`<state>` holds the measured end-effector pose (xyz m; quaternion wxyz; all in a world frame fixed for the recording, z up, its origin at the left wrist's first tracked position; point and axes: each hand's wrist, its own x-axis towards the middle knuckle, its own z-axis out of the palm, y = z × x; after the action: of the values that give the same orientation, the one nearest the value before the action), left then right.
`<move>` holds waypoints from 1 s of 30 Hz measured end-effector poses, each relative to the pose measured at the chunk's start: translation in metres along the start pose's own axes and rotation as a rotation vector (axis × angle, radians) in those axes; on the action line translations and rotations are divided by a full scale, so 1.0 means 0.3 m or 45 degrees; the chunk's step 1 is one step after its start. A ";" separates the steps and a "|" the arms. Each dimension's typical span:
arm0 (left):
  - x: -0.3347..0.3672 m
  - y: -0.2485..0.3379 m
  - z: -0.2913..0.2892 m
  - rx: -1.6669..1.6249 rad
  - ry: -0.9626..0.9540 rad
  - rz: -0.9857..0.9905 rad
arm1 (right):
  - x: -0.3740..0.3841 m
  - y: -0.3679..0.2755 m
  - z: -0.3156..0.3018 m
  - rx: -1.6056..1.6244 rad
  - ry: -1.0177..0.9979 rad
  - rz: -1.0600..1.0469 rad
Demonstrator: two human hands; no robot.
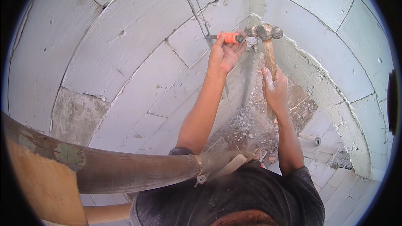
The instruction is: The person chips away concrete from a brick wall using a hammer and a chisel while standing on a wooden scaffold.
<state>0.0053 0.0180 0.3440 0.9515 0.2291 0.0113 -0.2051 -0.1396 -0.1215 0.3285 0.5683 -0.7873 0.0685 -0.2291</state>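
In my left hand (226, 56) is a chisel (229, 38) with an orange grip. My thumb and fingers pinch the grip, and some other fingers stand apart from it. The chisel lies roughly level, its dark tip at the block wall (180, 54), where two dark parallel lines (193, 6) come down. My right hand (275, 90) is wrapped around the wooden handle of a hammer (269, 54). The hammer's worn metal head (263, 32) is up near the wall corner, just right of the chisel's struck end, with a small gap showing between them.
Broken rubble (245, 127) covers the floor in the corner. A pale rod-like tool with a round metal end (310, 138) lies at the right. A thick brown pole (138, 169) crosses the lower left in front of me, beside a wooden board (44, 184).
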 end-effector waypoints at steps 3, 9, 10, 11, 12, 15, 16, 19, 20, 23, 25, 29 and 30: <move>-0.016 0.010 -0.003 -0.010 -0.075 0.025 | -0.035 -0.051 0.000 0.305 0.144 -0.066; 0.010 0.011 0.005 -0.024 -0.067 0.027 | 0.001 -0.016 -0.003 -0.060 -0.012 -0.085; 0.006 0.021 0.007 -0.015 -0.078 0.030 | 0.013 -0.050 -0.022 -0.110 -0.193 0.129; -0.005 0.028 0.005 -0.009 -0.059 0.041 | -0.004 -0.055 -0.016 -0.103 -0.186 0.119; -0.007 0.037 0.006 -0.003 -0.040 0.052 | -0.040 -0.059 -0.007 0.182 -0.063 0.094; -0.001 -0.009 0.043 0.016 -0.060 0.024 | -0.044 0.060 0.043 0.242 0.140 -0.052; 0.006 0.000 0.041 0.022 -0.064 0.024 | -0.032 0.059 0.042 0.150 0.172 -0.136; 0.043 0.012 0.023 0.008 -0.058 -0.015 | -0.004 0.021 -0.011 -0.080 -0.088 0.079; 0.051 -0.001 -0.006 0.026 0.095 -0.018 | -0.023 0.055 -0.020 -0.074 -0.080 0.086; 0.057 -0.115 -0.121 0.294 0.267 -0.053 | -0.134 0.128 -0.056 0.033 0.037 0.219; 0.007 -0.177 -0.264 0.519 0.372 -0.187 | -0.213 0.108 -0.086 0.383 0.145 0.442; -0.111 -0.260 -0.470 0.491 0.644 -0.349 | -0.326 0.203 -0.159 0.359 0.145 0.604; -0.113 -0.255 -0.484 0.528 0.653 -0.373 | -0.348 0.236 -0.176 0.289 0.128 0.608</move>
<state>-0.0456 0.0330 0.1850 0.8115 0.4573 0.2404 -0.2731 -0.2446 -0.1532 0.2465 0.6869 -0.6677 0.2542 -0.1335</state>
